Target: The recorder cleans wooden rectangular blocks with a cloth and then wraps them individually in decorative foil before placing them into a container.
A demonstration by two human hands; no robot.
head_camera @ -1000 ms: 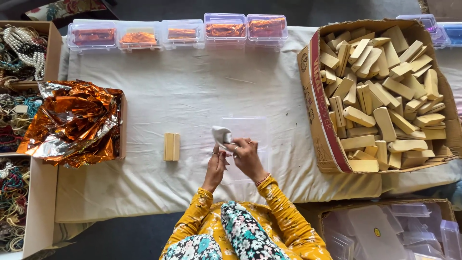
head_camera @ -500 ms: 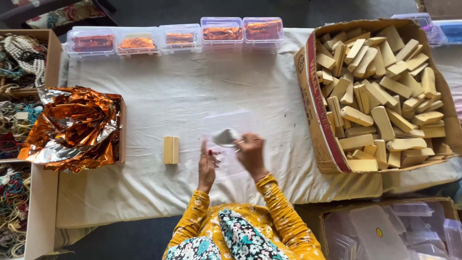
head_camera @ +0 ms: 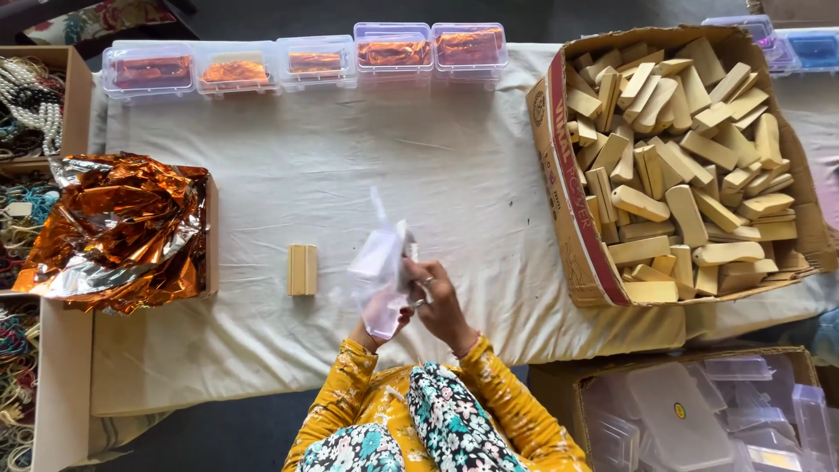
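1. Holding a clear plastic box [head_camera: 377, 262] up off the worktop [head_camera: 350, 175], the left hand [head_camera: 377, 316] is closed around its lower end, partly hidden behind the see-through plastic.
2. The right hand [head_camera: 434, 301] is curled against the box's right side, pinching a small whitish cloth [head_camera: 405, 249] to it (how tightly the fingers close I cannot tell).
3. The box is tilted on edge, in front of the person's chest, above the white sheet and well apart from everything else.
4. A small wooden block [head_camera: 302, 269] stands on the sheet just left of the hands, untouched.
5. To the right sits a cardboard carton [head_camera: 559, 175] heaped with similar wooden pieces; to the left, crumpled orange foil [head_camera: 114, 227] fills another box.
6. A row of lidded boxes with foil inside [head_camera: 306, 57] lines the far edge.
7. Risks, as I judge them: the box is thin and held at an angle by one end, so a firm rub with the cloth could twist it out of the left hand or flex its lid open; dropped, it could knock over the block.
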